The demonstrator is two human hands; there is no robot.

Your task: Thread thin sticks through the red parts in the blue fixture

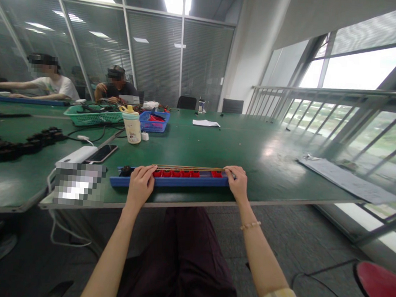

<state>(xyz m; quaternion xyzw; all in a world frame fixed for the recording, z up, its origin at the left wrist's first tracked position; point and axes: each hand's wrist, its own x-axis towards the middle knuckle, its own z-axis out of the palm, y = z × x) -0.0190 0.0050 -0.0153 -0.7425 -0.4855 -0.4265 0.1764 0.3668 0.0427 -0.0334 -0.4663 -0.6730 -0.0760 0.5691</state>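
Left hand [140, 185]: fingers together and curled down over the left part of the tray; whether they pinch anything cannot be told.
Right hand [236, 183]: thumb and fingers close together, seemingly pinching the right ends of the strands.
Blue plastic tray [168, 182]: long and narrow, lying along the table's near edge near the middle, between both hands.
Red blocks [176, 174]: a row seated in the tray.
Thin gold-coloured strands [186, 168]: stretched straight along the row, just above the red blocks.
Black part [126, 171]: at the tray's left end.
Green table [258, 162]: near its left corner, a white power bank [77, 154] and a smartphone [101, 153], just beside each other.
Far side: a cream bottle [131, 125], a green basket [92, 116], a blue basket [154, 122] and two seated people.
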